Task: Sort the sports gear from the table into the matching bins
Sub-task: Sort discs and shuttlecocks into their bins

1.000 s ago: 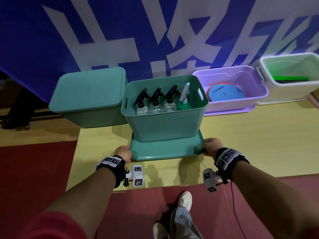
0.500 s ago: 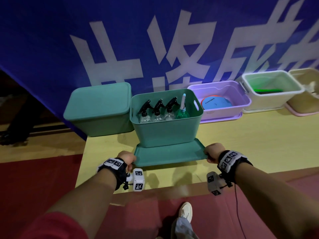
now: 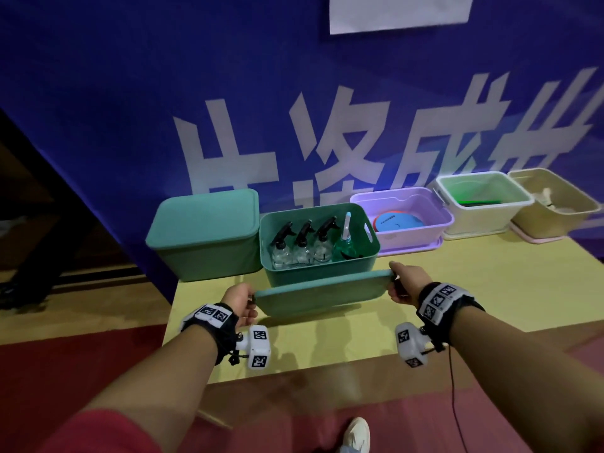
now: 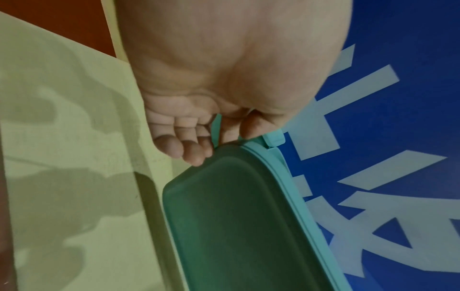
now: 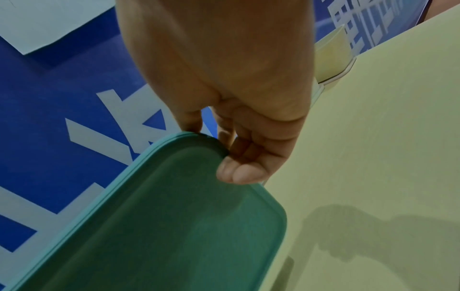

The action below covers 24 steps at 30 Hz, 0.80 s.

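Sports hall, blue banner [image 3: 130, 109], red floor [image 3: 65, 371]

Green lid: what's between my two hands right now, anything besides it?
Only the green lid spans the gap: the left hand grips one short end, the right hand the other. The head view shows this; the open bin of spray bottles stands just behind.

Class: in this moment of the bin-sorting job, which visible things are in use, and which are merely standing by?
In use: teal lid, gripped by left hand and right hand; open teal bin of spray bottles.

Standing by: lidded teal bin, purple bin, white bin, beige bin.
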Available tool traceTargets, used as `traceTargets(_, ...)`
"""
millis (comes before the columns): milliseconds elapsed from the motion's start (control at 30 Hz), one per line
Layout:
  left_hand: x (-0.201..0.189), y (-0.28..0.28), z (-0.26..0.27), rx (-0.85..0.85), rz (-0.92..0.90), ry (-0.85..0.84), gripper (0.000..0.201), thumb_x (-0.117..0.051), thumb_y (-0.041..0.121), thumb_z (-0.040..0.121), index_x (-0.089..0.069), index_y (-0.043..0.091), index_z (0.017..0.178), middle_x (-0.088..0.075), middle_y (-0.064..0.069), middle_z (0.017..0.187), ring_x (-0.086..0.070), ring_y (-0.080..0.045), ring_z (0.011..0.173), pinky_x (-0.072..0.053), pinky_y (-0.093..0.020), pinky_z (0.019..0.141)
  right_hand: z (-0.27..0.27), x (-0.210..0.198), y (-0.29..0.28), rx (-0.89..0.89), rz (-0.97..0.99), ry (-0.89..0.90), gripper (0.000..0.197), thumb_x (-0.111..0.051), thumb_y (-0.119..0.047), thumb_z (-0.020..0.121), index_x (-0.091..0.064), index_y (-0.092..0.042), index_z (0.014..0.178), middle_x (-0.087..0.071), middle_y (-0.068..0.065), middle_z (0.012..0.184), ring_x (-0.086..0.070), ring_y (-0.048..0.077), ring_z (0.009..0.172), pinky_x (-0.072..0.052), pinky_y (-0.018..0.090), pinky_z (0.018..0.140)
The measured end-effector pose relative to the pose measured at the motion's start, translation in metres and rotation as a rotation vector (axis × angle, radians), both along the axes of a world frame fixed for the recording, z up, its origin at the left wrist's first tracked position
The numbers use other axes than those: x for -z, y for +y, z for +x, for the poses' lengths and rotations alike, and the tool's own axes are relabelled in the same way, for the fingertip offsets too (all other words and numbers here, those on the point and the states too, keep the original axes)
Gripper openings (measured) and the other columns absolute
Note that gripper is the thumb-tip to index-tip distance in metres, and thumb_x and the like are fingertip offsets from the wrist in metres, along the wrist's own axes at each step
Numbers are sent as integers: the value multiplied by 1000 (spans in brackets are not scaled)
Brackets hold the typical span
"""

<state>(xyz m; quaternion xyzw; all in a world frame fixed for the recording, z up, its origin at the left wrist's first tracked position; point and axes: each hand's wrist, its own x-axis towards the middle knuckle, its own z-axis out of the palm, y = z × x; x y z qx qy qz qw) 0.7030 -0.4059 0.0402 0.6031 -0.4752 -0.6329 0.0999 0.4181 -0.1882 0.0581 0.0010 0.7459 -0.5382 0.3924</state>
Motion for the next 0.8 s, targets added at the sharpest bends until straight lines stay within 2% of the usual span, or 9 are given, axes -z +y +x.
traceTargets(100,-21,-3,-2,4,-62,39,17,-38,6,87,-52,6,78,-44,-7,61,-44,-22,51,-36,-28,52,-1,-18,-3,-2,-22,16,19,-44,-20,94,-51,-8,81,-51,12,63,-47,23,54,-43,28,54)
traceTargets(200,-35,-11,-4,111,-205,5,11,-51,-4,87,-62,-2,85,-52,-12,67,-46,-20,54,-39,-29,53,-6,-30,-10,-24,-23,51,16,-39,-7,85,-55,-11,82,-52,8,59,-50,22,53,-44,27,52)
traceTargets(300,-40,-23,-10,205,-365,-4,8,-66,11,90,-67,7,97,-64,-10,85,-53,-19,66,-48,-33,62,-15,-41,-21,-58,-50,108,14,-48,-2,85,-56,-11,79,-49,7,59,-47,19,49,-43,22,47)
traceTargets(400,-47,-38,-27,221,-435,33,14,-61,21,95,-62,14,107,-67,-6,107,-62,-22,89,-53,-40,82,-31,-47,-36,-110,-38,228,10,-58,-2,86,-62,-10,83,-50,7,65,-45,18,54,-43,24,51)
traceTargets(467,-54,-47,-41,175,-380,84,17,-57,19,97,-59,14,113,-63,-4,113,-61,-25,100,-55,-46,87,-47,-49,-49,-141,0,352,12,-62,-6,86,-67,-13,94,-56,8,75,-48,19,62,-43,26,56)
traceTargets(567,-59,-64,-58,110,-313,115,19,-53,17,99,-57,12,118,-62,-7,111,-62,-28,101,-54,-54,88,-71,-46,-70,-194,-4,402,15,-63,-7,86,-68,-14,98,-60,9,85,-50,23,74,-42,28,61)
traceTargets(667,-54,-84,-75,84,-275,83,18,-53,22,99,-58,15,115,-66,-10,109,-65,-33,100,-54,-59,85,-90,-33,-86,-277,40,367,12,-62,-5,86,-65,-15,93,-60,10,87,-52,23,79,-41,29,66)
traceTargets(733,-50,-92,-83,75,-257,72,15,-52,24,100,-58,16,112,-68,-10,104,-67,-32,92,-57,-52,75,-95,-23,-91,-318,73,304,16,-62,-1,86,-63,-15,93,-63,10,86,-57,22,74,-45,27,65)
traceTargets(800,-50,-99,-95,64,-274,52,17,-52,24,100,-59,14,112,-68,-9,99,-64,-27,79,-54,-36,63,-104,-9,-98,-349,101,319,22,-64,3,84,-64,-11,101,-65,12,89,-62,24,76,-54,34,67)
